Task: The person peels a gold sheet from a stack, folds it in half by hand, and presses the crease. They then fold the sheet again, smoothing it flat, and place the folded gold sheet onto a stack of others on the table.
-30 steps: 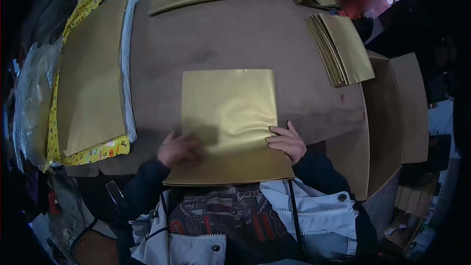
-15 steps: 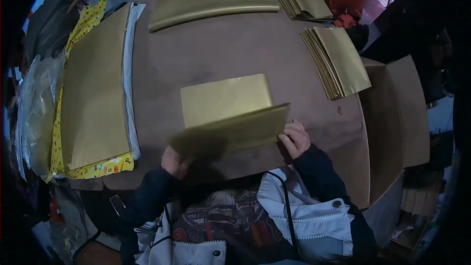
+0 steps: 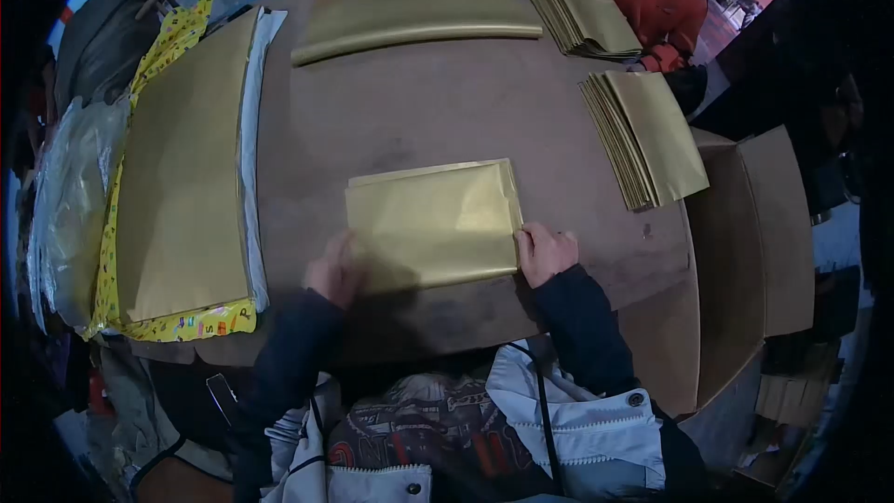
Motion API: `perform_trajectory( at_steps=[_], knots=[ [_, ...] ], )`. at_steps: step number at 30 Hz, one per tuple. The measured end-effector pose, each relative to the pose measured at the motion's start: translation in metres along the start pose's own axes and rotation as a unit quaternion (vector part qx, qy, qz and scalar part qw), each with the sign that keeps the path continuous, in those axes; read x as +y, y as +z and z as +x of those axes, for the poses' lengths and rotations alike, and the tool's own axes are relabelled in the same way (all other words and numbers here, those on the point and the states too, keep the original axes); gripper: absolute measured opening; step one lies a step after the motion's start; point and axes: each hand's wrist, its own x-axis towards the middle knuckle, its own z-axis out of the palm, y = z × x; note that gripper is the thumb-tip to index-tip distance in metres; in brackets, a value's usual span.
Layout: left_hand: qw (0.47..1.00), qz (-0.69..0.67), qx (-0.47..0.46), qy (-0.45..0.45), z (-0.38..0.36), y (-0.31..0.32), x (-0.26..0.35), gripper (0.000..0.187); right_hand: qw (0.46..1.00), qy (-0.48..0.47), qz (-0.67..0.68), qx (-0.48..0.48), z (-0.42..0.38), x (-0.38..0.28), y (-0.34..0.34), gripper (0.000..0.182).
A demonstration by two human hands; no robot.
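In front of me a folded sheet of gold paper (image 3: 428,233) lies nearly flat on top of another folded gold sheet, whose edge shows along the back and right. My right hand (image 3: 548,253) grips its near right corner between thumb and fingers. At the left edge of the same paper is my left hand (image 3: 333,270), somewhat blurred, its fingers closed around the edge and partly hidden.
A large stack of gold sheets (image 3: 186,177) lies on yellow printed wrapping (image 3: 191,323) at left. Across the table (image 3: 419,112), another person's hands rest on folded gold paper (image 3: 419,9). Folded bundles (image 3: 661,135) sit at right, beside an open cardboard box (image 3: 736,242). Someone in orange stands behind.
The folded paper that I held raised and tilted has come down onto the lower folded sheet. Both my hands moved with it, the right one slightly inward. The view shifted a little.
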Motion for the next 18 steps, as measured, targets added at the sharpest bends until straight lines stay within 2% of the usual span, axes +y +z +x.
perform_trajectory(
  at_steps=[2, 3, 5, 7, 9, 10, 12, 13, 16, 18],
  knots=[
    [0.992, 0.119, -0.020, 0.032, 0.012, -0.013, 0.005, 0.042, 1.000, 0.000, -0.001, 0.001, 0.002, 0.000, -0.001, 0.016],
    [0.992, 0.121, -0.021, 0.031, 0.020, -0.020, 0.013, 0.042, 1.000, 0.005, 0.000, -0.001, 0.000, 0.000, 0.000, 0.016],
    [0.957, 0.272, 0.023, 0.097, 0.041, -0.026, 0.038, 0.037, 1.000, 0.007, 0.003, -0.002, 0.000, -0.001, 0.000, 0.017],
    [0.948, 0.214, 0.004, 0.237, 0.066, -0.019, 0.053, 0.038, 1.000, 0.007, 0.003, 0.000, 0.001, -0.002, 0.000, 0.018],
    [0.949, 0.194, -0.027, 0.247, 0.095, 0.000, 0.065, 0.041, 1.000, 0.014, 0.008, 0.003, 0.003, -0.002, 0.000, 0.019],
    [0.942, 0.199, -0.007, 0.269, 0.112, 0.011, 0.057, 0.043, 1.000, 0.015, 0.007, 0.006, 0.002, -0.001, 0.000, 0.019],
    [0.956, 0.208, -0.040, 0.205, 0.128, 0.013, 0.067, 0.040, 0.999, 0.038, -0.009, -0.032, 0.004, -0.001, 0.001, 0.020],
    [0.958, 0.173, -0.016, 0.227, 0.135, 0.016, 0.058, 0.034, 0.999, 0.041, -0.009, -0.030, 0.004, -0.002, 0.001, 0.020],
    [0.964, 0.151, -0.038, 0.216, 0.142, 0.018, 0.051, 0.031, 0.999, 0.041, -0.007, -0.010, 0.003, -0.003, 0.002, 0.019],
    [0.965, 0.128, -0.016, 0.227, 0.138, 0.018, 0.053, 0.025, 0.999, 0.041, 0.018, -0.016, 0.005, -0.001, 0.001, 0.021]
  ],
)
